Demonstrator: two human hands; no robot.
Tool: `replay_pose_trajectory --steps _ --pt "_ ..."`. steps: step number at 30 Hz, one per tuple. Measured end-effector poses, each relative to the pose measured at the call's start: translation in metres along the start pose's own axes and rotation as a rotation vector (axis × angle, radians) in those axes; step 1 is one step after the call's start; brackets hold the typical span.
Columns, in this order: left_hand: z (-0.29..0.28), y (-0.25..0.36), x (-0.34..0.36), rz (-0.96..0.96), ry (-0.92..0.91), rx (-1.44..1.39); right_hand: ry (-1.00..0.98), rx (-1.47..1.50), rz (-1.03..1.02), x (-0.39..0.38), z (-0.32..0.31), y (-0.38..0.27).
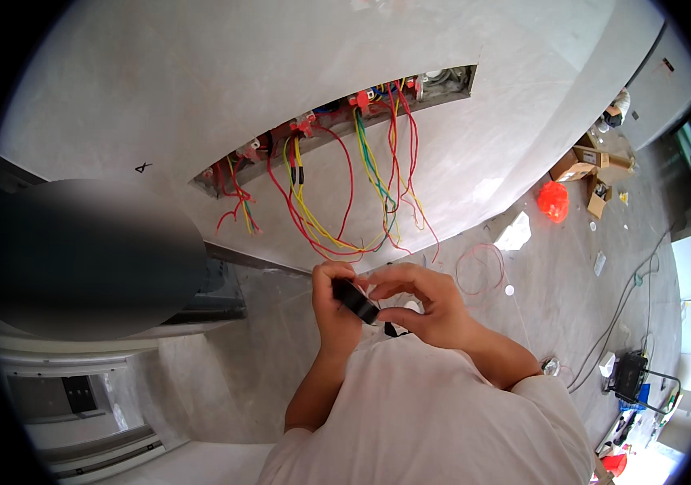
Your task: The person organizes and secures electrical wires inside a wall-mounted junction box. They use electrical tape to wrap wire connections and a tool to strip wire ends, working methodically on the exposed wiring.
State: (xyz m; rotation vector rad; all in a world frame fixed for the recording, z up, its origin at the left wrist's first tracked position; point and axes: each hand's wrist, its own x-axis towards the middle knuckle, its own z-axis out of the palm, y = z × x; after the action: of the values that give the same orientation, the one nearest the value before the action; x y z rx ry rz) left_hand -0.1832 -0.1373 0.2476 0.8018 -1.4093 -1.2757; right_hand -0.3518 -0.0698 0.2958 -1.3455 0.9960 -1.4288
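Above my lower body, my left hand [331, 311] is closed round a black roll of what looks like tape [353, 302]. My right hand [418, 303] grips the same roll from the right, thumb at its lower end and fingers curved over it. Something small and pinkish shows between the fingers, too small to make out. Just beyond my hands, bundles of red, yellow and green wires [301, 206] hang from a long recessed opening [447, 82] in the grey wall [143, 97], where red fittings [362, 100] sit along the cavity.
Cardboard boxes [572, 167], a red plastic bag [553, 201], a white scrap [513, 231], cables [620, 311] and a black wheeled item [630, 376] lie on the floor [547, 299] at right. Another person [619, 105] is at far right. A blurred dark shape [87, 255] fills the left.
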Motion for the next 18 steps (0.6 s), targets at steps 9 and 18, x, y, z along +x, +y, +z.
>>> replay_pose_trajectory --steps 9,18 --pt "-0.001 -0.002 0.0 0.56 0.102 0.525 0.193 0.22 0.093 -0.003 -0.001 0.014" --pt "-0.005 0.014 0.008 0.125 0.18 -0.106 0.357 -0.175 -0.023 -0.002 -0.018 0.028"
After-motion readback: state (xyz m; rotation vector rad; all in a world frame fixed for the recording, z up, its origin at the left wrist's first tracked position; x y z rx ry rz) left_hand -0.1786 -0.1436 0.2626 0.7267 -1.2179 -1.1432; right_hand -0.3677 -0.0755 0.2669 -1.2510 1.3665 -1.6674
